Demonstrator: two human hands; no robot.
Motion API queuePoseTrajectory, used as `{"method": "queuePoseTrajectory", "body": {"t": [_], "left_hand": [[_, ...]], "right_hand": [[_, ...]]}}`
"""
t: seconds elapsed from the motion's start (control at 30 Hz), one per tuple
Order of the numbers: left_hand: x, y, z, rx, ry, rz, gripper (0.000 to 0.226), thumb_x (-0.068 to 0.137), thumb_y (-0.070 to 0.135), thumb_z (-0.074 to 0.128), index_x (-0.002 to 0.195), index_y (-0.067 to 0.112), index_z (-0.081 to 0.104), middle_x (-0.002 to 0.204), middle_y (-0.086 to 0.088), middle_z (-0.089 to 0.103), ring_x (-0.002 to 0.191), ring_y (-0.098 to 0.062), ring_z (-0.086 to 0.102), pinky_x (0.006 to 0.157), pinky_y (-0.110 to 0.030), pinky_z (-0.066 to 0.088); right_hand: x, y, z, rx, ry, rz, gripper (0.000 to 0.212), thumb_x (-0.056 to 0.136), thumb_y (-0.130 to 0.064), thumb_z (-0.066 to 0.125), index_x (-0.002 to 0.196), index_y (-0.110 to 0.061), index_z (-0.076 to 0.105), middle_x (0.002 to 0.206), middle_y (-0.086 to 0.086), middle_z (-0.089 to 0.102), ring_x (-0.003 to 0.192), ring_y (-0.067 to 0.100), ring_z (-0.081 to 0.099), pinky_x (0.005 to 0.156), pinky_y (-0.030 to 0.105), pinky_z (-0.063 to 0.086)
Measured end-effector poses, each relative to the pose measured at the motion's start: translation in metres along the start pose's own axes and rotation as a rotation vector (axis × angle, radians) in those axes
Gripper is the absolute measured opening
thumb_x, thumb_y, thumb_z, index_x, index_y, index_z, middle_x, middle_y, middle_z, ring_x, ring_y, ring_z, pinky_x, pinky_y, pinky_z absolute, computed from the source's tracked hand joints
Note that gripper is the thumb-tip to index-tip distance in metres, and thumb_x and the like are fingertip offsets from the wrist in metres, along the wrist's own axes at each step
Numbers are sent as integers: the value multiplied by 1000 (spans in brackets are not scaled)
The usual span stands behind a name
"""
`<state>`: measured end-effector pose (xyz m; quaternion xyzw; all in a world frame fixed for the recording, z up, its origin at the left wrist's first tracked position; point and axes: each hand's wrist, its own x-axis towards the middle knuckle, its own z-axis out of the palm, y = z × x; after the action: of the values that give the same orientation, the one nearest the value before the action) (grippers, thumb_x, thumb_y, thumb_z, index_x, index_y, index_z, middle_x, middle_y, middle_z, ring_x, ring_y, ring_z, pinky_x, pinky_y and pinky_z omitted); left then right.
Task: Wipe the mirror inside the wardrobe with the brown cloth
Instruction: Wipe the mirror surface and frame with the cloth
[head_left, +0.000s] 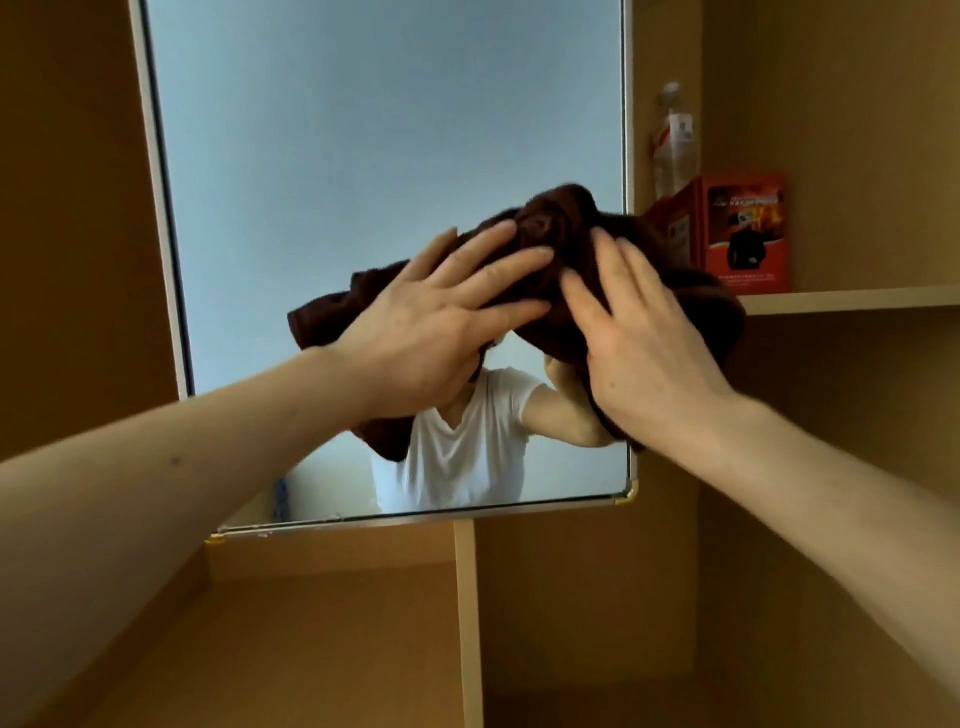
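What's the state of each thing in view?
mirror: upright, partly covered.
cloth: bunched, pressed on mirror.
left hand: flat, fingers spread, pressing cloth.
right hand: flat, pressing cloth.
bottle: upright on shelf.
box: upright on shelf.

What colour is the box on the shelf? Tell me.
The box is orange-red, clearest in the head view.

An orange box (748, 234) stands on a shelf (852, 300), a clear bottle (674, 140) just behind it; a pale divider (467, 623) stands below
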<state>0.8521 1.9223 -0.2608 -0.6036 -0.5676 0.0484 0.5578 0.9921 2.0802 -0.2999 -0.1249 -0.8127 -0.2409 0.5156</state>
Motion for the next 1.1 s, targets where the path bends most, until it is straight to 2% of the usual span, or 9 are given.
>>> {"method": "queuePoseTrajectory", "body": {"t": [0.1, 0.37, 0.47, 0.53, 0.67, 0.77, 0.87, 1.0, 1.1], "left_hand": [[-18, 20, 10, -31, 7, 65, 59, 80, 20, 35, 137, 26, 50, 156, -2, 26, 146, -30, 14, 115, -54, 18], [-72, 72, 41, -66, -125, 233, 59, 84, 22, 44, 142, 31, 41, 158, 4, 21, 147, -26, 8, 115, -55, 12], [-78, 68, 41, -50, -169, 322, 59, 86, 24, 39, 144, 34, 36, 159, 6, 15, 148, -23, 3, 115, -53, 8], [-69, 56, 37, -42, -161, 365, 60, 85, 23, 38, 143, 35, 38, 159, 6, 18, 148, -23, 5, 114, -52, 11], [-27, 18, 15, 14, -69, 229, 61, 77, 20, 40, 136, 31, 49, 156, 2, 28, 145, -27, 19, 112, -55, 23], [10, -17, -10, 28, -2, 73, 61, 76, 22, 37, 136, 29, 50, 155, -2, 30, 143, -31, 22, 110, -58, 26], [27, -27, -18, -31, 13, -44, 61, 79, 11, 47, 137, 29, 48, 158, 1, 22, 146, -29, 13, 114, -56, 18], [14, -5, -5, -64, 52, -30, 59, 80, 21, 32, 135, 26, 52, 157, 0, 26, 146, -29, 14, 114, -55, 19], [-5, 12, 6, -63, 30, 74, 56, 80, 21, 36, 133, 27, 54, 155, 0, 29, 146, -28, 17, 114, -54, 21]], "right_hand": [[-38, -13, 14, -33, -33, -4, 71, 81, -11, 65, 143, 0, 32, 149, 32, 21, 139, 46, 19, 111, 52, 22], [-133, -37, 37, 8, -154, -50, 59, 86, -14, 44, 143, -2, 31, 147, 33, 24, 137, 47, 22, 104, 56, 32], [-144, -28, 35, -2, -170, -140, 69, 74, -10, 66, 138, -3, 43, 144, 31, 33, 134, 46, 27, 101, 55, 31], [-134, -15, 28, -24, -169, -209, 66, 72, -9, 67, 136, -3, 48, 140, 31, 39, 130, 47, 36, 99, 54, 33], [-61, 14, 11, -73, -54, -211, 48, 86, -9, 34, 130, 0, 52, 133, 34, 45, 122, 49, 45, 95, 56, 45], [9, 23, -10, -88, 64, -120, 47, 86, -3, 44, 133, -1, 48, 139, 32, 38, 128, 47, 37, 98, 53, 41], [39, 19, -22, -14, 21, -15, 56, 89, -4, 51, 142, -7, 36, 149, 23, 26, 136, 40, 24, 106, 49, 32], [12, 0, -15, -43, 52, 34, 49, 85, -8, 54, 134, 0, 47, 138, 31, 40, 122, 47, 41, 95, 51, 44], [-30, -12, -3, -98, 15, 48, 52, 81, -6, 66, 130, 1, 51, 131, 33, 47, 113, 46, 49, 85, 47, 51]]}}
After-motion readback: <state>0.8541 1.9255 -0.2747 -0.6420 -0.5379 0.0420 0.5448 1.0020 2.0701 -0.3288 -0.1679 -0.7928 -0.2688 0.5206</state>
